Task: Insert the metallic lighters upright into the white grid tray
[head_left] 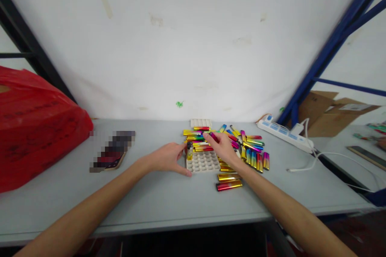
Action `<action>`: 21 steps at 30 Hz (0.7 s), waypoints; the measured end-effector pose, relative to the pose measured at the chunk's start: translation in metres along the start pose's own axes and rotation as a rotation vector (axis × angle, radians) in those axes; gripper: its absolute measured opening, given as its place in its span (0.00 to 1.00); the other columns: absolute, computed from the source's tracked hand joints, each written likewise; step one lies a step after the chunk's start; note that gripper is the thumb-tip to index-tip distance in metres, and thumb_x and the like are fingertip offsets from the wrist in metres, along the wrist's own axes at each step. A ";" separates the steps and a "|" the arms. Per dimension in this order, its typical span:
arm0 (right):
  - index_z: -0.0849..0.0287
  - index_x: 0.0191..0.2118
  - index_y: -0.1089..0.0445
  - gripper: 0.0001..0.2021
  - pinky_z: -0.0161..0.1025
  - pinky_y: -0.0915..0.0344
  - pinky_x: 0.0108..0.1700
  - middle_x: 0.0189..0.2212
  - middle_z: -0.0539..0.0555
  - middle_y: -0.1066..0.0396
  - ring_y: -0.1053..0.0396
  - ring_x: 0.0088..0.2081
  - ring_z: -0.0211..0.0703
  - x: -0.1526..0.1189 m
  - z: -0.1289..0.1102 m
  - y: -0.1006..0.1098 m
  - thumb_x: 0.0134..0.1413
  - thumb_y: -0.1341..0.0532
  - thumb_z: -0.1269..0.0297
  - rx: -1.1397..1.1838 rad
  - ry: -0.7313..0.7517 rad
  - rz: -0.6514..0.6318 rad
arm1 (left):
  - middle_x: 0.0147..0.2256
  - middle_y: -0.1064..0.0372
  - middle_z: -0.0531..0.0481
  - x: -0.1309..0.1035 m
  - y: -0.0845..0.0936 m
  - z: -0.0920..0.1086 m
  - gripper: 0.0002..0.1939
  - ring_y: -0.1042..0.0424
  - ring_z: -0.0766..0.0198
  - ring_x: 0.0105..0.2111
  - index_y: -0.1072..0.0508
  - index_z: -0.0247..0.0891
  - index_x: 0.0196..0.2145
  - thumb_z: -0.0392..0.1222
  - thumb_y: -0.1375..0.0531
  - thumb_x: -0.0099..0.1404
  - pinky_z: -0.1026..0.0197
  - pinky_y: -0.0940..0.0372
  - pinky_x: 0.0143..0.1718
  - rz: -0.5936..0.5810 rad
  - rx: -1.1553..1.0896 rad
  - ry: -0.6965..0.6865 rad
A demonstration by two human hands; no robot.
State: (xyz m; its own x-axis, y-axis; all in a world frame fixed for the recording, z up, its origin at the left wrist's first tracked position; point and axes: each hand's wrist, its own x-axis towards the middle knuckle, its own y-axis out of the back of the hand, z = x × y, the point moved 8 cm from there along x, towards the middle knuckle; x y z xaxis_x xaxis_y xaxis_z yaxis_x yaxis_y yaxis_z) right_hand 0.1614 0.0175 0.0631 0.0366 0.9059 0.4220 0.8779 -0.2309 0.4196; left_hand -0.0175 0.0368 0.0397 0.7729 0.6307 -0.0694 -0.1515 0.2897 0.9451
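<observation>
A white tray (203, 162) with rows of small round holes lies on the table between my hands. One yellow lighter with a black top (189, 152) stands upright at its left edge. My left hand (169, 157) rests beside that edge, thumb stretched out and apart from the fingers. The fingertips are close to the upright lighter; I cannot tell if they touch it. My right hand (223, 147) is above the tray's right side, fingers closed on a shiny purple lighter (214, 137). Many shiny lighters (253, 160) in gold, red, blue and purple lie around the tray.
A second holed tray (201, 122) lies by the wall. To the left are a pixelated phone (113, 153) and a red plastic bag (39, 128). A white power strip (285, 133) with a cable is at right, near a blue frame (319, 54) and a cardboard box (325, 114).
</observation>
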 end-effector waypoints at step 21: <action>0.57 0.33 0.37 0.19 0.38 0.41 0.38 0.32 0.53 0.32 0.34 0.36 0.43 -0.018 -0.045 -0.018 0.74 0.51 0.52 -0.298 0.361 -0.180 | 0.30 0.31 0.51 0.000 0.000 0.001 0.39 0.33 0.58 0.28 0.33 0.39 0.40 0.77 0.35 0.47 0.61 0.45 0.28 0.009 0.004 -0.015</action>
State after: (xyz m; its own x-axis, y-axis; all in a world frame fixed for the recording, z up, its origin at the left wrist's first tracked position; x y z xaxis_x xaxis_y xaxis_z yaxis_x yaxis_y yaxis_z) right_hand 0.1238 -0.0111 0.0839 -0.3171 0.7719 0.5511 0.6785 -0.2214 0.7005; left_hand -0.0170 0.0361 0.0397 0.7805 0.6225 -0.0566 -0.1558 0.2815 0.9468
